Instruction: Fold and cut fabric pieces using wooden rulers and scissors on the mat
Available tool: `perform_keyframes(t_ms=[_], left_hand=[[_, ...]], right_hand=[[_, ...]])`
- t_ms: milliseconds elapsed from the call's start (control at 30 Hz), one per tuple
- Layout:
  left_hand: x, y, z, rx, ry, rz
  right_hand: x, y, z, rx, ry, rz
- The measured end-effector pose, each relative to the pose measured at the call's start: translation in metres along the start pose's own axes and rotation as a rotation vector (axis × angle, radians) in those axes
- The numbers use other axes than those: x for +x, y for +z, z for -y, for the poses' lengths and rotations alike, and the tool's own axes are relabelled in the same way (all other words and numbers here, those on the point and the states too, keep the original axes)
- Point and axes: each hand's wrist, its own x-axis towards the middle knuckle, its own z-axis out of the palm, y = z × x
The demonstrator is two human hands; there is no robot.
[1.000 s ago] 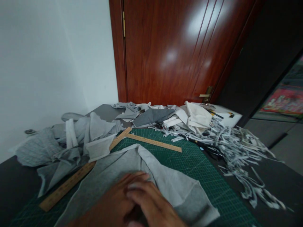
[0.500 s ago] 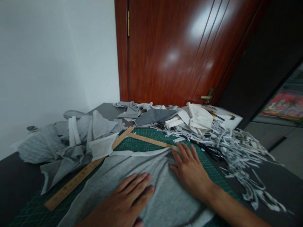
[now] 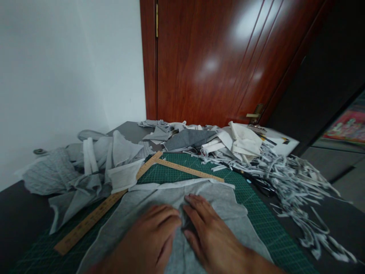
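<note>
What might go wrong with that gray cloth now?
The gray cloth might bunch up, because it already has wrinkles near the right hand. It could also slide a bit on the green mat if the hands push unevenly. Its far edge lies near the thin ruler and might nudge it.

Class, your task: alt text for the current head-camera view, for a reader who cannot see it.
Two bare hands, the left and the right, rest on grey fabric spread over a green cutting mat. Wooden rulers, cloth pieces and a heap of thin strips surround it.
</note>
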Motion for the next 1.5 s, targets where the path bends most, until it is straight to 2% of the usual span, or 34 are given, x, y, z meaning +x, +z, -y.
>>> perform_keyframes(t_ms=[100, 267, 467, 600, 667, 800, 900, 1000, 1133, 1233, 1367, 1500], left_hand=[[0.019, 0.007, 0.015, -0.058, -0.09, 0.079], [0.041, 0.021, 0.038, 0.109, -0.164, 0.165], [0.051, 0.029, 0.047, 0.287, -0.285, 0.217], [0.051, 0.034, 0.049, 0.333, -0.319, 0.268], [0.051, 0.035, 0.049, 0.334, -0.343, 0.29], [0.052, 0.034, 0.049, 0.317, -0.373, 0.341], [0.05, 0.035, 0.048, 0.311, -0.372, 0.35], [0.047, 0.036, 0.048, 0.305, -0.366, 0.32], [0.056, 0.022, 0.058, 0.33, -0.363, 0.242], [0.072, -0.001, 0.082, 0.416, -0.423, 0.154], [0.091, -0.021, 0.122, 0.473, -0.52, 0.203], [0.102, -0.023, 0.144, 0.49, -0.58, 0.226]], right_hand=[[0.0, -0.001, 0.001, -0.013, -0.001, 0.018], [0.001, -0.004, 0.005, -0.007, -0.004, 0.024], [-0.001, 0.004, 0.001, 0.02, 0.018, -0.004], [0.002, -0.01, 0.0, 0.034, -0.021, 0.063], [0.01, -0.023, 0.001, 0.068, -0.033, 0.065], [0.036, -0.037, -0.003, 0.138, -0.061, -0.074], [0.057, -0.026, -0.017, 0.177, -0.104, -0.096], [0.069, -0.011, -0.035, 0.171, -0.083, -0.117], [0.068, -0.001, -0.047, 0.139, -0.035, -0.133], [0.064, 0.0, -0.045, 0.108, -0.027, -0.131], [0.063, 0.0, -0.042, 0.078, -0.025, -0.134], [0.063, 0.0, -0.042, 0.06, -0.027, -0.145]])
